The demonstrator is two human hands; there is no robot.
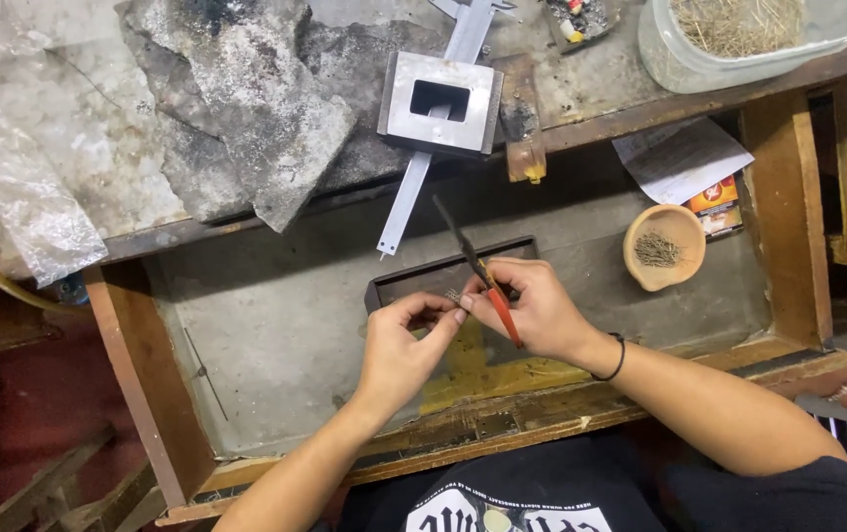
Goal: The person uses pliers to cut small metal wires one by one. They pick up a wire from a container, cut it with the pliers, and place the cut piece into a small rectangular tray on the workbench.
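My left hand [402, 345] pinches a tiny metal piece [453, 295] between thumb and fingertips over an open wooden drawer [246, 325]. Touching it from the right, my right hand [532, 305] grips red-handled tweezers [482, 271] whose dark tips point up and away from me. Both hands hover just in front of a small dark rectangular tray [413, 279] lying in the drawer.
A clay bowl [665, 246] of thin wire bits sits at the drawer's right. On the bench above lie a square steel block [440, 103] over a metal ruler [399, 212], grey charred slabs [246, 118], a plastic tub [739, 39] of wire pieces and crumpled plastic [19, 187].
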